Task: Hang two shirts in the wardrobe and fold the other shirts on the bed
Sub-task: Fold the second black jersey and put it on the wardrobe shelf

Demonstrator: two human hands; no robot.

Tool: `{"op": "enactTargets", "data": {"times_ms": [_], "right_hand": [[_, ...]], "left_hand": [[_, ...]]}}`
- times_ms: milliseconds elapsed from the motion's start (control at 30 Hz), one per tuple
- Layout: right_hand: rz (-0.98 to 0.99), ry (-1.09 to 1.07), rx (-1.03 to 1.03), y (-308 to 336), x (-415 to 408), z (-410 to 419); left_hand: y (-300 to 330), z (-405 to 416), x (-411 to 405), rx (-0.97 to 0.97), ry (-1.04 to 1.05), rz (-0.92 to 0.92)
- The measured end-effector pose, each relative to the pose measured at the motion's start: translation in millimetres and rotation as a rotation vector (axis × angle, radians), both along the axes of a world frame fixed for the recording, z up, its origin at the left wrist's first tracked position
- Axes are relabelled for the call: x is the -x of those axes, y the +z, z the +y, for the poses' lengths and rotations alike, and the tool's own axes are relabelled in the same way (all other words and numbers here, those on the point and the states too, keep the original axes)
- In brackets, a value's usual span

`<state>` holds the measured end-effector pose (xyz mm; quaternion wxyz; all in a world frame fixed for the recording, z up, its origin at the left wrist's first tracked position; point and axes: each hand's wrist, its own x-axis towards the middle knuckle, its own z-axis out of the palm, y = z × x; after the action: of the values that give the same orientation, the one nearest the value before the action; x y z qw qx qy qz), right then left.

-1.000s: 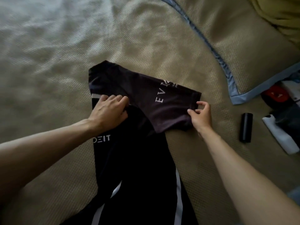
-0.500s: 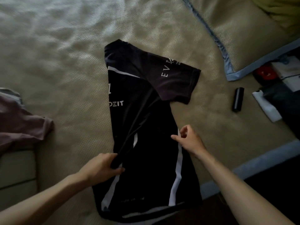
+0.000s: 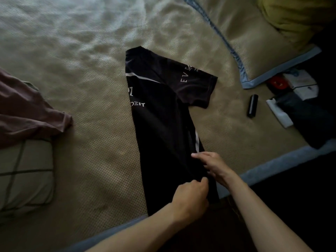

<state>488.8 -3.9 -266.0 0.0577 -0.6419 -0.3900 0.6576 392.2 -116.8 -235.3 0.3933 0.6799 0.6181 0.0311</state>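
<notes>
The black shirt (image 3: pixel 160 113), printed "EV" on its sleeve and "EIT" on the chest, lies lengthwise on the beige bed (image 3: pixel 87 99), now folded narrower than half a second ago, its hem at the bed's edge where the left hand (image 3: pixel 190 198) and right hand (image 3: pixel 212 166) both pinch the fabric.

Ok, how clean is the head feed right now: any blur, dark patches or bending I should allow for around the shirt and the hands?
Head view: dim overall, light falling on the far bedspread; the black shirt reads nearly flat black, its folds hard to see; left hand and right hand slightly soft at the hem; lower right falls into deep shadow; straight pillow trim bows near the edges.
</notes>
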Motion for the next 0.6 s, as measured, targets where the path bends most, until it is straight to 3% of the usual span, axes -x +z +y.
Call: {"op": "enactTargets", "data": {"times_ms": [100, 200, 267, 400, 467, 600], "right_hand": [[-0.139, 0.177, -0.032, -12.9, -18.4, 1.8], [-0.205, 0.166, -0.123, -27.0, -30.7, 6.0], [-0.193, 0.196, -0.089, -30.2, -34.4, 6.4], [-0.213, 0.487, 0.031, -43.2, -44.3, -0.5], [-0.254, 0.517, -0.037, -50.1, -49.5, -4.7], [-0.363, 0.496, -0.174, -51.5, -62.0, -16.4]], "left_hand": [[-13.8, 2.1, -9.8, 0.124, -0.138, 0.021], [-23.8, 0.6, -1.4, 0.214, -0.244, 0.088], [-32.9, -5.3, 15.3, 0.193, -0.246, 0.195], [-57.9, -33.6, 56.5, 0.131, -0.236, 0.456], [-67.2, -46.7, 69.5, 0.233, -0.334, 0.484], [-73.4, -65.5, 79.1, 0.131, -0.451, 0.475]]}}
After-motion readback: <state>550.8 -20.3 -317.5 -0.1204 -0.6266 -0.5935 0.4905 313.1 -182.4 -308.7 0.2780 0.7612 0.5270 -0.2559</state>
